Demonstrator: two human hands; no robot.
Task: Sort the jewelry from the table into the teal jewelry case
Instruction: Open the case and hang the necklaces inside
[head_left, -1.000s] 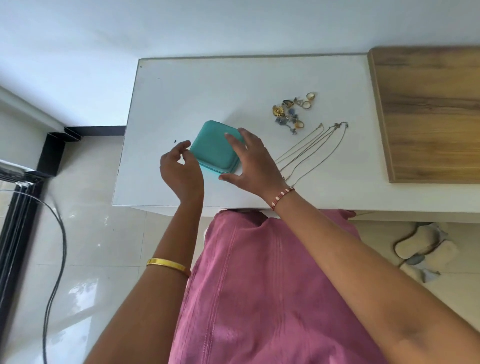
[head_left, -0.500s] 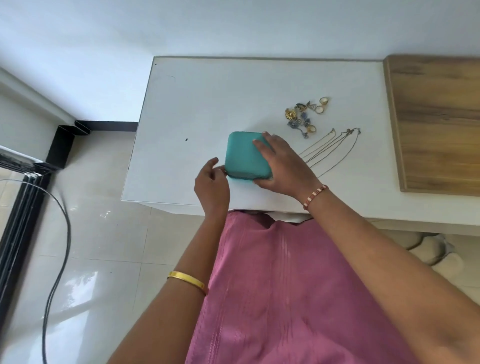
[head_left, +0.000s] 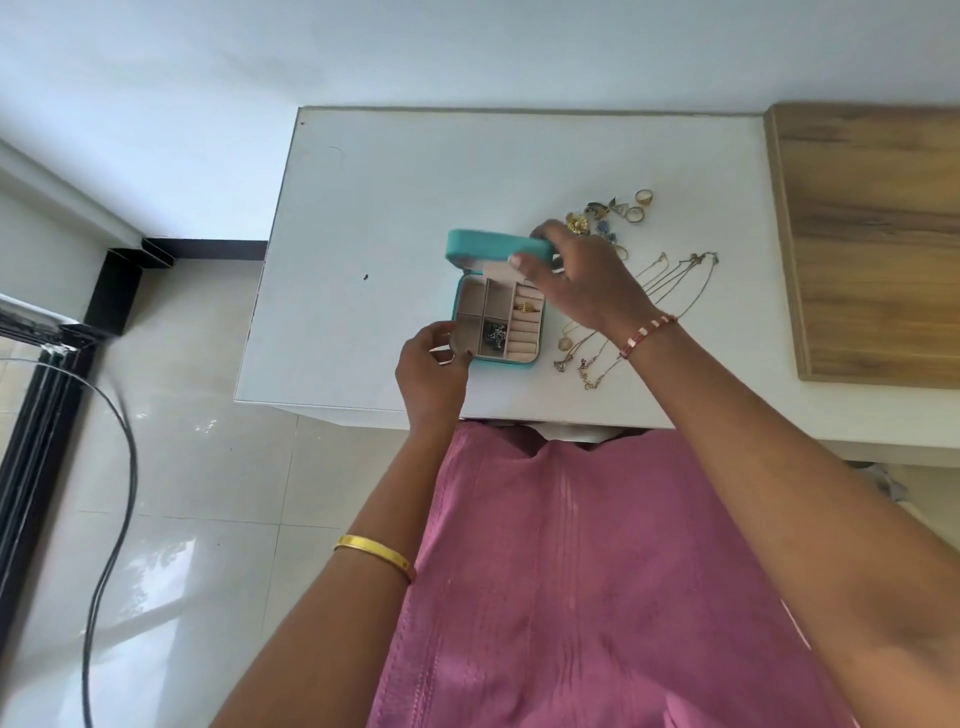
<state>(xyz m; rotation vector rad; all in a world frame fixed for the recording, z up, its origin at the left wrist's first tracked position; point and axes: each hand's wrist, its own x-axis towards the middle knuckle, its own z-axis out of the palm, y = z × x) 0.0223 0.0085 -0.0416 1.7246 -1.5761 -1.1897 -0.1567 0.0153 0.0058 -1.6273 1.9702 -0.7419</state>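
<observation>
White surface (head_left: 363, 218) carries the teal jewelry case (head_left: 497, 327); right hand (head_left: 582, 280) fingers grip its raised lid (head_left: 488, 248), left hand (head_left: 431, 371) fingers pinch the base's 8 o'clock corner.

On the tabletop (head_left: 395, 208) near its front edge, the case (head_left: 497, 325) stands open. The right hand (head_left: 582, 280) grips its lid (head_left: 493, 248); the left hand (head_left: 431, 364) holds the base's front-left corner. Necklaces (head_left: 649, 306) and rings (head_left: 636, 208) lie to the right.
</observation>
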